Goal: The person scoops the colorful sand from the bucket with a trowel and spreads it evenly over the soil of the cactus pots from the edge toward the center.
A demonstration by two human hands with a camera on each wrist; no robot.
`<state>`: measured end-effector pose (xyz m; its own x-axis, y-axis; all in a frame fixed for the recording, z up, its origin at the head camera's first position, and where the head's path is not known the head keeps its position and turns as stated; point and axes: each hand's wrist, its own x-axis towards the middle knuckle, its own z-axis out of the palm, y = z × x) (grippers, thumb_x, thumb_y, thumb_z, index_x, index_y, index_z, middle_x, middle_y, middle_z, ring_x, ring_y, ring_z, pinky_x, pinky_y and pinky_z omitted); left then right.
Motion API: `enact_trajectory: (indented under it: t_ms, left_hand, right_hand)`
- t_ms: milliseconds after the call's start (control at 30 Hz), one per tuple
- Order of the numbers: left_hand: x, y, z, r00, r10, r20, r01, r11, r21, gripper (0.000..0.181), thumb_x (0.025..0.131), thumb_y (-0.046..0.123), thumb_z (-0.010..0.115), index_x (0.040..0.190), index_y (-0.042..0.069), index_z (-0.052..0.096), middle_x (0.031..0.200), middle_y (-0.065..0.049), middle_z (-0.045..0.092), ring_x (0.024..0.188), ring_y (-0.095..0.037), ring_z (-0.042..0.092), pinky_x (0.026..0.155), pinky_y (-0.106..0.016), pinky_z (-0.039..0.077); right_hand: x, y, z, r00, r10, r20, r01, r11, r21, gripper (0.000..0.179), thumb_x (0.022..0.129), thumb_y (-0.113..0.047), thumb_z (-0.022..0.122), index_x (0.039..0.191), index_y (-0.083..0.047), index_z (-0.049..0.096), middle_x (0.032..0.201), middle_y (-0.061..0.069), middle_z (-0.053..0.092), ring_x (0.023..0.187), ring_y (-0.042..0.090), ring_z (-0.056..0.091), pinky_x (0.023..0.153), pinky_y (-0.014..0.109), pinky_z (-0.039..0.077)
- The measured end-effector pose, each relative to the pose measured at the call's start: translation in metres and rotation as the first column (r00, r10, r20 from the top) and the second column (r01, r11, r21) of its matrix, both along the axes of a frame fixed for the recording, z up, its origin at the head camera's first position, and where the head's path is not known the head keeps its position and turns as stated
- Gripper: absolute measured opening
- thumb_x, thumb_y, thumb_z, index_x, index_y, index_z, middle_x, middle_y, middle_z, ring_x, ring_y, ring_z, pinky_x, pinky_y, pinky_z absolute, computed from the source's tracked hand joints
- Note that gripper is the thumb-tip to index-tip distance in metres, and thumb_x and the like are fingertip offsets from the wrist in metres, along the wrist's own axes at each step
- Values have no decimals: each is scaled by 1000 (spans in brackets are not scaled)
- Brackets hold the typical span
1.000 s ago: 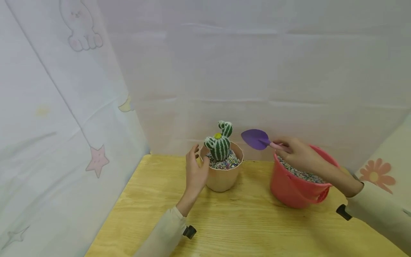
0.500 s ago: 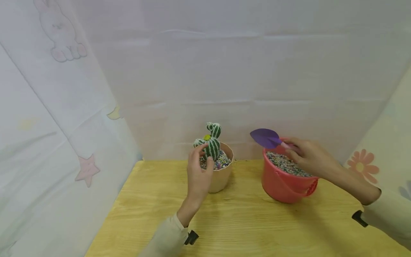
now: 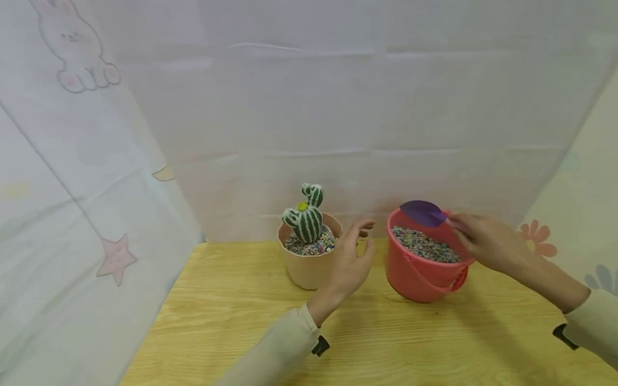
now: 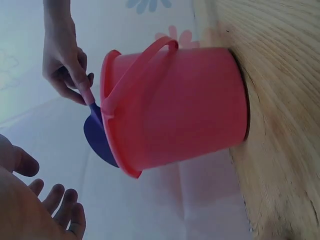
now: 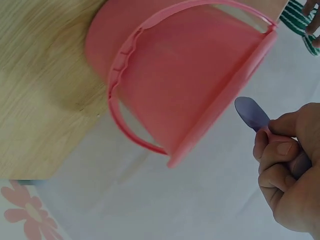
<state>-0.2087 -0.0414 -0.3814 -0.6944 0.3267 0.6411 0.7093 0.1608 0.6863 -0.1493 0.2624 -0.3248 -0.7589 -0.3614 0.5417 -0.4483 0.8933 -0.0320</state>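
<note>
My right hand [image 3: 492, 244] grips the pink handle of a small trowel [image 3: 424, 213], fingers wrapped round it in the right wrist view. The trowel's purple blade is over the mouth of a red bucket [image 3: 419, 281], which holds many small coloured pebbles [image 3: 425, 245]. Between bucket and pot my left hand [image 3: 350, 262] hangs with relaxed fingers, holding nothing. It overlaps the right side of a beige pot [image 3: 301, 271] in the head view. A green and white striped cactus [image 3: 307, 222] with a yellow flower stands in pebbles inside that pot.
Pot and bucket stand near the back of a light wooden table [image 3: 232, 321]. A pale cloth wall [image 3: 299, 107] rises right behind them, with printed side walls left and right. The bucket's handle [image 5: 120, 75] hangs down its front side.
My left hand has moved right, from the pot's left side to the gap before the bucket. The trowel has shifted right and lower over the bucket. The head view has turned slightly right.
</note>
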Motion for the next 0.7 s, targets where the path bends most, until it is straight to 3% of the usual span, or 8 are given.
enact_trajectory:
  t_ms: [167, 233, 300, 433, 567, 700]
  left_hand:
    - [-9, 21, -3, 999, -10, 39, 12, 999, -49, 38, 102, 15, 58, 139, 22, 57, 132, 2, 59, 116, -18, 57, 90, -35, 51]
    - [-12, 28, -5, 993, -48, 109, 53, 998, -37, 39, 103, 17, 58, 141, 23, 56, 134, 1, 58, 117, -20, 57, 89, -36, 51]
    - [-15, 33, -8, 976, -92, 197, 97, 995, -13, 40, 103, 20, 58, 142, 23, 55, 135, -2, 56, 116, -23, 56, 88, -36, 51]
    - [-20, 41, -11, 927, -108, 358, 116, 993, 2, 47, 102, 30, 58, 148, 26, 50, 141, -5, 51, 116, -25, 55, 87, -38, 51]
    - [-25, 50, -16, 900, -77, 430, 87, 996, -4, 64, 98, 39, 61, 157, 31, 37, 149, -6, 44, 123, -28, 53, 92, -43, 50]
    - [-30, 61, -26, 867, -97, 488, 101, 995, 18, 81, 96, 44, 66, 163, 33, 23, 157, -7, 36, 131, -35, 48, 98, -47, 48]
  right_hand:
    - [-6, 12, -12, 999, 10, -48, -8, 999, 48, 38, 88, 0, 74, 125, 1, 67, 110, 20, 72, 82, 31, 71, 52, 30, 40]
    - [-9, 17, -16, 999, 12, -52, -8, 998, 66, 37, 87, 1, 75, 124, 1, 67, 107, 19, 72, 78, 30, 70, 50, 30, 39]
    - [-11, 21, -20, 999, 9, -47, -5, 997, 83, 39, 85, 2, 76, 122, 1, 68, 107, 19, 72, 77, 31, 70, 49, 30, 39]
    - [-15, 27, -25, 1000, -27, -4, 27, 994, 105, 41, 82, 0, 79, 122, -1, 69, 106, 19, 73, 68, 27, 67, 45, 29, 34]
    - [-18, 34, -28, 999, -32, -11, 33, 991, 127, 39, 80, -3, 81, 117, -2, 70, 100, 18, 73, 71, 30, 69, 45, 34, 42]
    - [-19, 41, -32, 999, -27, -31, 31, 991, 131, 35, 79, -5, 83, 112, -4, 71, 88, 10, 72, 64, 24, 66, 45, 35, 43]
